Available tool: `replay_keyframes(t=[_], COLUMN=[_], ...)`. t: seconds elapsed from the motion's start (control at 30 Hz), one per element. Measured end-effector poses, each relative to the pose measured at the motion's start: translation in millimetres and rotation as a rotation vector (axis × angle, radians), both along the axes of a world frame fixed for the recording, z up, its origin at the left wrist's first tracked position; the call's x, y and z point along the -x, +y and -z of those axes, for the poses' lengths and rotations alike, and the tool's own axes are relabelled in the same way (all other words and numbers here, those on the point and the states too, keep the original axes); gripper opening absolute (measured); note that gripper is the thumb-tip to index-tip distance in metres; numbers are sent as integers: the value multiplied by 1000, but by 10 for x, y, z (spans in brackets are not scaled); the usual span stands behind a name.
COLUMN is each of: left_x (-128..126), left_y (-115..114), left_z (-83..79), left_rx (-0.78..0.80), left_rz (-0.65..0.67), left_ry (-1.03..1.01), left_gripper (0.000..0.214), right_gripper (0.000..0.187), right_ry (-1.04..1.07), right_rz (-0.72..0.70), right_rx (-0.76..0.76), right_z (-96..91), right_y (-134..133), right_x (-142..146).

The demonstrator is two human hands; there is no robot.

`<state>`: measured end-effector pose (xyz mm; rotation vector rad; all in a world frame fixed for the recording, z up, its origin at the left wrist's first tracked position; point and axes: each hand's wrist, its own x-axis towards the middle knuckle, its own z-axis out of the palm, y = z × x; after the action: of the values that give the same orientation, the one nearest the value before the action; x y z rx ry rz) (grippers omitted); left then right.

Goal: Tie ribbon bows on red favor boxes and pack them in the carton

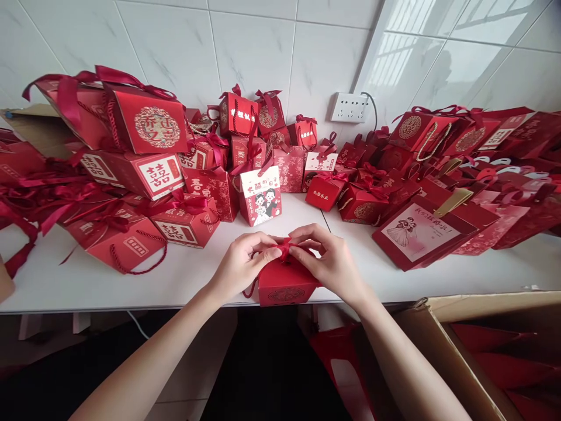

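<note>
A small red gift box (284, 285) stands at the front edge of the white table (87, 280), straight before me. A dark red ribbon (286, 250) runs across its top. My left hand (242, 263) pinches the ribbon from the left, fingers closed on it. My right hand (326, 257) pinches the same ribbon from the right, fingertips nearly meeting the left ones over the box top. A thin red cord handle (250, 290) hangs at the box's left side.
Piles of finished red gift boxes with ribbons fill the table: large ones at left (131, 169), small ones at the back middle (260, 196), flat red bags at right (416, 234). A wall socket (349, 107) sits behind. An open cardboard carton (464, 351) stands low right.
</note>
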<state>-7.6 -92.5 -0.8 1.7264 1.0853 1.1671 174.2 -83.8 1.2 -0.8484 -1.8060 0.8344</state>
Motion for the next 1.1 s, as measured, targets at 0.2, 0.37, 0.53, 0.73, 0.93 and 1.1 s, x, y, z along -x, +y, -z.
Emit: replay_keyframes(t=[0.2, 0.37, 0.53, 0.73, 0.93, 1.1], left_x=[35, 70, 65, 65, 81, 117], left_y=[-14, -18, -4, -4, -16, -33], left_z=[-33, -85, -120, -158, -157, -147], left_rx=[31, -14, -89, -213, -276, -263], left_rz=[57, 74, 57, -15, -19, -2], left_ry=[-11, 24, 116, 257, 316, 337], left_gripper=[24, 24, 18, 13, 14, 20], right_gripper=[11, 13, 15, 16, 9, 6], right_ry=[-49, -58, -76, -86, -58, -118], right_rz=[-16, -18, -20, -12, 26, 41], right_rx=[2, -23, -33, -16, 46, 16], right_z=[-18, -35, -57, -21, 26, 5], right_y=[12, 10, -17, -28, -42, -42], right_x=[-19, -4, 16, -23, -49, -31])
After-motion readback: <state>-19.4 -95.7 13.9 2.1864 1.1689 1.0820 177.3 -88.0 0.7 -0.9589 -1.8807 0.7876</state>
